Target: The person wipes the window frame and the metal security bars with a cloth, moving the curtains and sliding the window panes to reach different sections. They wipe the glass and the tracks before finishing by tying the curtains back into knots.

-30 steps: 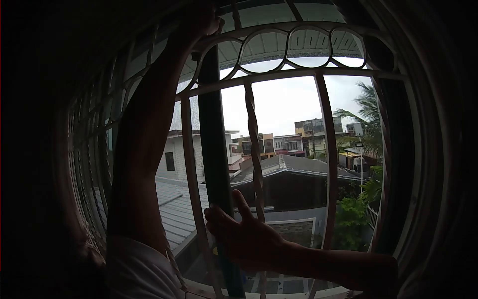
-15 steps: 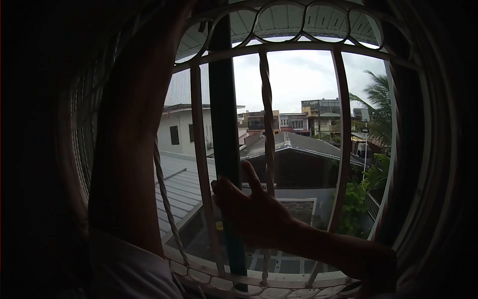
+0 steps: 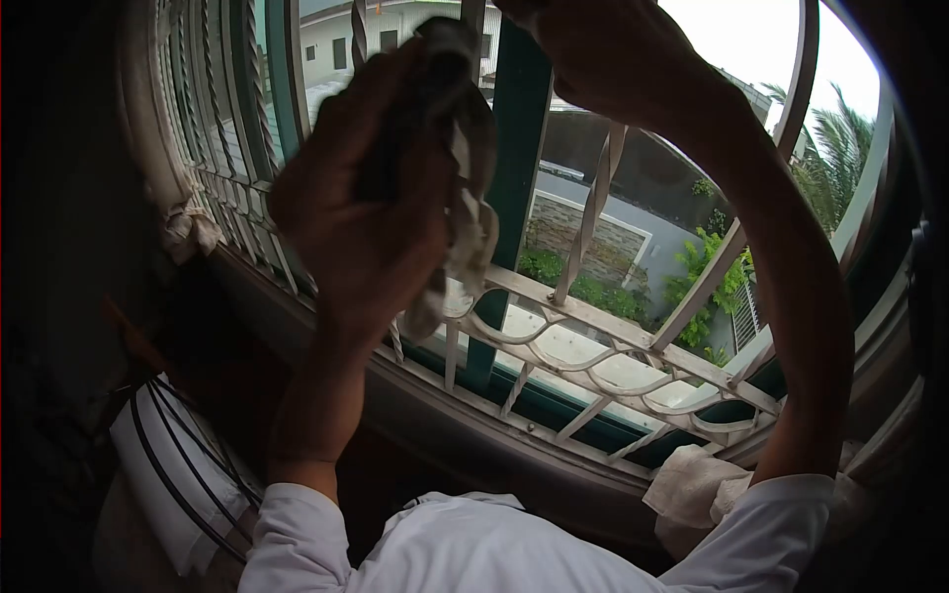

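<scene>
My left hand (image 3: pixel 361 203) is raised in front of the window grille, its fingers closed around a crumpled grey-white rag (image 3: pixel 473 222). The rag hangs down past the palm, and its upper part is dark and blurred. At the top edge of the view my right hand (image 3: pixel 618 59) is curled beside the dark green window frame post (image 3: pixel 519 128). Its fingertips are partly cut off, so what they grip cannot be made out. Between me and the outdoors stands the white metal grille (image 3: pixel 593 326), with twisted bars and a curled lower band.
A pale cloth (image 3: pixel 692 484) lies at the sill's right end, and another cloth (image 3: pixel 191 229) is tied at the grille's left corner. Dark cables (image 3: pixel 183 465) cross a white item at lower left. Outside are a wall, plants and a house.
The view has tilted down and shifted. My left hand has come into view with the rag. My right hand has moved from midway along the green post to higher up in the view.
</scene>
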Motion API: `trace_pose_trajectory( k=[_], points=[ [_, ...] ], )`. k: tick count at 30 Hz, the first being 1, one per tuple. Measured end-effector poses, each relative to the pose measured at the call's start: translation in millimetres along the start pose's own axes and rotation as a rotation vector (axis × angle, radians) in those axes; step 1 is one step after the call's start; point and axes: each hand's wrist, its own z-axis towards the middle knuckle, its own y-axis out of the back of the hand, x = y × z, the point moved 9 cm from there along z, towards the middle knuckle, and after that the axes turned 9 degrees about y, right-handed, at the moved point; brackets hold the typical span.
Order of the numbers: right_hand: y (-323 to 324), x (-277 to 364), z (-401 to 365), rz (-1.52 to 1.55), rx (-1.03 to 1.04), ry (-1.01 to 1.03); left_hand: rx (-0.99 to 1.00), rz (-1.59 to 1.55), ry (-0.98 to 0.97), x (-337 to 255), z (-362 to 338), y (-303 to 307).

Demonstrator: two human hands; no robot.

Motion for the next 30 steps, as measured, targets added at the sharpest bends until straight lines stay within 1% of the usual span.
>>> trace_pose_trajectory(
  k=[1,2,3,4,6,7,9,10,12,13,14,15,16,17,18,19,20,21,22,24,25,27,28,29,30],
  points=[
    [-5,0,-1,0.005,0.002,0.006,-0.048,0.375,-0.317,-4,-11,-20],
    [-6,-3,0,0.014,-0.014,-0.005,-0.001,0.456,-0.293,6,-14,-39],
    [-6,-7,1,0.022,-0.034,-0.02,0.001,0.427,-0.338,8,-13,-60],
    [2,-6,5,0.02,-0.039,-0.02,0.01,0.531,-0.404,7,-12,-77],
    [-5,-3,1,-0.02,0.22,-0.041,0.065,0.666,-0.275,21,-8,-102],
    [-14,-2,-2,-0.016,0.225,-0.042,0.069,0.662,-0.27,21,-14,-103],
    [-14,-1,-5,-0.082,-0.002,0.005,0.057,0.649,-0.202,29,-34,-100],
    [-14,-3,-5,-0.086,0.007,0.002,0.065,0.623,-0.239,29,-46,-96],
    [-8,-3,-4,-0.097,-0.012,-0.038,-0.012,0.692,-0.325,36,-50,-93],
    [-2,-1,-1,-0.093,0.093,-0.053,-0.005,0.668,-0.31,34,-33,-97],
    [-2,-2,-1,-0.135,-0.055,-0.007,0.0,0.65,-0.285,29,-4,-102],
    [2,-13,4,-0.083,0.006,-0.065,-0.034,0.66,-0.41,22,15,-105],
    [-3,-16,9,-0.006,0.081,-0.118,0.062,0.624,-0.374,35,23,-115],
    [-4,-14,5,0.016,0.016,-0.12,0.005,0.528,-0.401,31,15,-103],
    [-9,-12,4,0.031,0.026,-0.121,-0.054,0.43,-0.43,24,5,-87],
    [-7,-5,4,-0.129,0.011,-0.076,-0.045,0.43,-0.409,22,-10,-77],
    [-5,4,3,-0.281,0.0,-0.03,0.111,0.505,-0.325,28,-27,-76],
    [-1,8,2,-0.291,-0.011,-0.053,0.27,0.572,-0.231,40,-43,-70],
    [-7,-4,3,-0.208,-0.106,-0.061,0.646,0.228,0.027,58,-43,-55],
    [-14,-7,-6,-0.303,-0.048,-0.019,0.122,0.289,-0.158,33,-63,-13],
    [-15,-10,-6,-0.305,-0.034,-0.025,0.12,0.298,-0.135,36,-85,-4],
    [-19,-11,-10,-0.296,0.009,-0.031,-0.097,0.399,-0.152,28,-151,29],
    [-20,-12,-12,-0.301,0.026,-0.033,0.016,0.475,-0.013,23,-178,24],
    [-21,-12,-13,-0.307,0.041,-0.026,0.056,0.496,0.105,33,-211,18],
    [-22,-13,-16,-0.308,0.06,-0.026,0.018,0.437,0.158,43,-241,12]
  ],
)
